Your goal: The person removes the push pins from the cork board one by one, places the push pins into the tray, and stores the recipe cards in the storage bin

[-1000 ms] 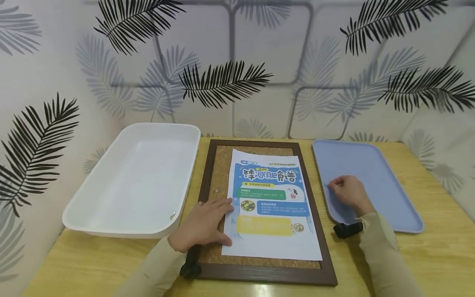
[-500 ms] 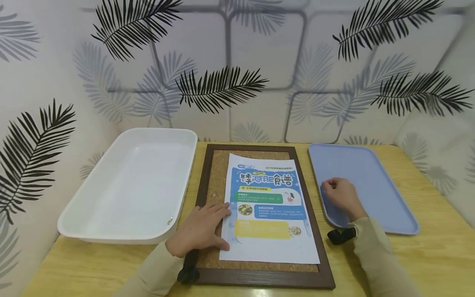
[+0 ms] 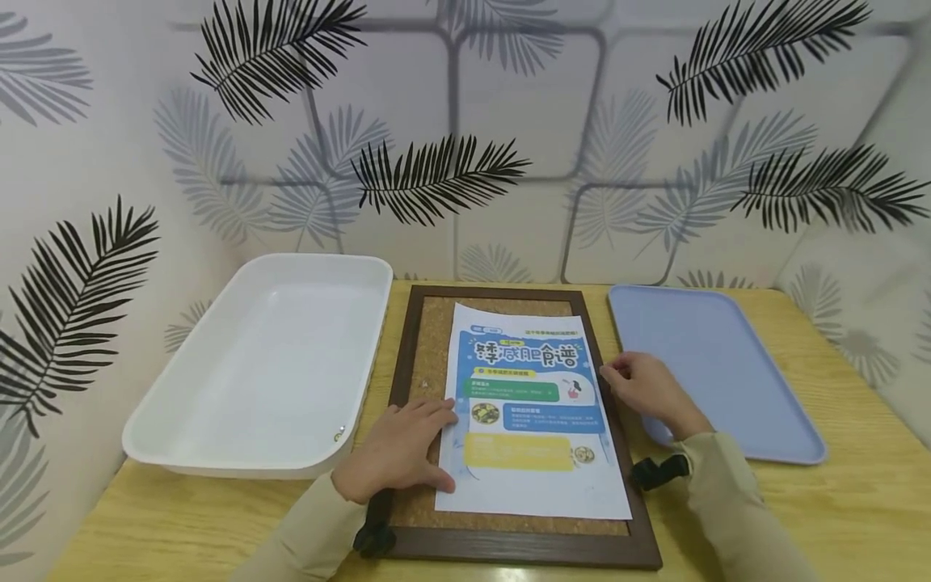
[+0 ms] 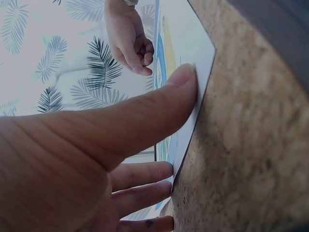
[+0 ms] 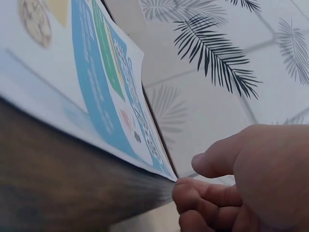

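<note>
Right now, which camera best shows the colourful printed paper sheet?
The head view: it shows the colourful printed paper sheet from above, almost whole, on the brown-framed cork board. The left wrist view shows a slanted corner, partly hidden by the left hand; the right wrist view, a steep, cropped slice.

In the head view, a little below the centre of the frame, the paper sheet (image 3: 534,416) bears a large Chinese title (image 3: 525,353) which ends with 减肥食谱; its smaller lines (image 3: 509,391) are too small for reading.

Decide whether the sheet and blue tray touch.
Apart. The head view shows the brown frame and a strip of wooden table between the sheet and the tray.
</note>
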### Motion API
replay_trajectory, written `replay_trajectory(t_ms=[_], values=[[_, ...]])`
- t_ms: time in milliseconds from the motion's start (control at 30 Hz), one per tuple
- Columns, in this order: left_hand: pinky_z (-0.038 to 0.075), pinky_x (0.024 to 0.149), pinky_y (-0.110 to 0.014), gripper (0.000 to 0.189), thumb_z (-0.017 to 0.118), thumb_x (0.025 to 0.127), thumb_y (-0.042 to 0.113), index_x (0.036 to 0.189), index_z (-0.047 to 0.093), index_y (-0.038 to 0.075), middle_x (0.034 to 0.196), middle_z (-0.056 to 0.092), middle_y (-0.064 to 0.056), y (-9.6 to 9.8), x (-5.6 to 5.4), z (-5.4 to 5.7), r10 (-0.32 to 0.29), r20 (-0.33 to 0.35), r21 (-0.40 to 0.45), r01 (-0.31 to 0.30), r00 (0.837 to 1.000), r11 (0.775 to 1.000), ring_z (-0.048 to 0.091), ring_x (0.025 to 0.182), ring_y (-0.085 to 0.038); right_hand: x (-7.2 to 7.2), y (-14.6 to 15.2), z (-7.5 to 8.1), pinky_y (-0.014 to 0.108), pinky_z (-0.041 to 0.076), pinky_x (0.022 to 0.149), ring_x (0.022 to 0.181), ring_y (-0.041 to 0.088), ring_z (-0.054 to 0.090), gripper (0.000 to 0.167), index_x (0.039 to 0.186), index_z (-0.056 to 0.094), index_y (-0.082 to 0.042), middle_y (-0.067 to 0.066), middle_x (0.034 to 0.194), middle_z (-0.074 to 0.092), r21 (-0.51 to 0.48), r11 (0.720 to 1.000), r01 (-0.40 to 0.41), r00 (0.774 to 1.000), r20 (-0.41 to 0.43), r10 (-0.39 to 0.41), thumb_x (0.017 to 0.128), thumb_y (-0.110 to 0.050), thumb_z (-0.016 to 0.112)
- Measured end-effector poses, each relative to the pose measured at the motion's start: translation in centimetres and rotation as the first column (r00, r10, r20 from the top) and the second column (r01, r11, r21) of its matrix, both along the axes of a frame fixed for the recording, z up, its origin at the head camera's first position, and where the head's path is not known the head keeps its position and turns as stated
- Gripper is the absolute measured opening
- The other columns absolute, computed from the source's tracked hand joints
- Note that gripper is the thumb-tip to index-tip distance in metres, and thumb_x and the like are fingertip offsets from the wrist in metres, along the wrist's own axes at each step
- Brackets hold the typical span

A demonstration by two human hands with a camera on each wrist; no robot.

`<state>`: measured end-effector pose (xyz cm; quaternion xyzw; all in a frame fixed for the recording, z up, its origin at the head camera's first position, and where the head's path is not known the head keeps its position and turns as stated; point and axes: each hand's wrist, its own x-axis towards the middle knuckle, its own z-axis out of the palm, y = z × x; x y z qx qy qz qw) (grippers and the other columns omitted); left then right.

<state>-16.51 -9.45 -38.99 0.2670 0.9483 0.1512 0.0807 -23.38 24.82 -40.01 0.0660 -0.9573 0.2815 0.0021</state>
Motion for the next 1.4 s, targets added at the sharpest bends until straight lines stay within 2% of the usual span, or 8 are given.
replay_trajectory(t_ms=[300, 600, 767, 967, 1067, 1233, 1300, 1400], values=[[0.037, 0.100, -0.055, 0.082, 0.088, 0.066, 0.039, 0.132, 0.054, 0.005, 0.144, 0.049, -0.012, 0.2, -0.4, -0.3, 0.032, 0.009, 0.039, -0.032, 0.999, 0.999, 0.043, 0.133, -0.032, 0.3, -0.8, 0.0, 0.028, 0.042, 0.059, 0.068, 0.019, 0.054, 0.027, 0.101, 0.065, 0.008, 0.011, 0.080, 0.064, 0.053, 0.998, -0.030, 0.997, 0.068, 0.027, 0.094, -0.017, 0.057], [0.041, 0.099, -0.048, 0.072, 0.079, 0.078, 0.037, 0.131, 0.051, -0.003, 0.134, 0.053, -0.018, 0.3, -0.9, -0.7, 0.136, 0.009, 0.129, -0.136, 0.991, 0.982, 0.049, 0.119, -0.035, 0.5, -1.3, 0.4, 0.028, 0.042, 0.058, 0.069, 0.018, 0.054, 0.027, 0.099, 0.067, 0.005, 0.010, 0.081, 0.064, 0.062, 0.998, 0.017, 0.988, 0.152, -0.026, 0.093, -0.019, 0.059], [0.043, 0.095, -0.047, 0.069, 0.077, 0.080, 0.034, 0.132, 0.051, -0.003, 0.129, 0.058, -0.017, 0.2, -1.4, -1.0, 0.145, 0.015, 0.188, -0.145, 0.989, 0.971, 0.050, 0.112, -0.033, 0.7, -1.5, 0.7, 0.028, 0.039, 0.057, 0.067, 0.018, 0.052, 0.027, 0.097, 0.069, 0.004, 0.009, 0.078, 0.065, 0.037, 0.998, 0.054, 0.978, 0.201, -0.061, 0.092, -0.021, 0.060], [0.040, 0.099, -0.052, 0.069, 0.075, 0.083, 0.031, 0.135, 0.047, -0.004, 0.132, 0.055, -0.019, 0.3, -1.7, -1.1, 0.135, 0.086, 0.262, -0.153, 0.987, 0.953, 0.046, 0.122, -0.037, 0.8, -1.6, 0.4, 0.028, 0.037, 0.057, 0.066, 0.018, 0.051, 0.026, 0.092, 0.070, 0.003, 0.008, 0.076, 0.065, -0.003, 0.996, 0.087, 0.976, 0.201, -0.085, 0.091, -0.021, 0.061], [0.040, 0.100, -0.051, 0.064, 0.073, 0.085, 0.024, 0.134, 0.044, -0.006, 0.132, 0.053, -0.021, 0.5, -1.9, -1.4, 0.142, 0.121, 0.345, -0.176, 0.982, 0.922, 0.044, 0.122, -0.036, 0.8, -1.7, 0.2, 0.028, 0.037, 0.057, 0.066, 0.017, 0.050, 0.025, 0.090, 0.070, 0.003, 0.007, 0.075, 0.064, -0.021, 0.995, 0.094, 0.976, 0.197, -0.088, 0.091, -0.020, 0.062], [0.048, 0.091, -0.043, 0.051, 0.064, 0.091, 0.008, 0.132, 0.039, -0.006, 0.117, 0.056, -0.018, 0.7, -2.3, -1.7, 0.163, 0.231, 0.522, -0.264, 0.959, 0.811, 0.055, 0.108, -0.029, 0.7, -1.8, 0.1, 0.027, 0.040, 0.060, 0.068, 0.016, 0.052, 0.025, 0.089, 0.072, 0.003, 0.006, 0.076, 0.065, -0.036, 0.998, 0.051, 0.984, 0.172, -0.044, 0.089, -0.021, 0.064], [0.051, 0.083, -0.039, 0.047, 0.060, 0.092, 0.005, 0.131, 0.038, -0.005, 0.110, 0.059, -0.015, 0.9, -2.3, -1.8, 0.184, 0.262, 0.557, -0.304, 0.947, 0.773, 0.059, 0.098, -0.024, 0.6, -1.8, 0.0, 0.027, 0.040, 0.061, 0.068, 0.016, 0.052, 0.025, 0.089, 0.072, 0.002, 0.005, 0.076, 0.066, -0.044, 0.999, 0.032, 0.986, 0.166, -0.024, 0.088, -0.022, 0.065], [0.050, 0.077, -0.035, 0.042, 0.057, 0.093, 0.002, 0.130, 0.040, -0.006, 0.108, 0.061, -0.016, 1.1, -2.3, -2.1, 0.237, 0.274, 0.568, -0.356, 0.932, 0.742, 0.058, 0.092, -0.022, 0.6, -1.9, -0.1, 0.027, 0.041, 0.060, 0.067, 0.016, 0.052, 0.026, 0.091, 0.071, 0.003, 0.005, 0.077, 0.065, -0.071, 0.997, 0.022, 0.985, 0.174, -0.010, 0.088, -0.022, 0.065]])
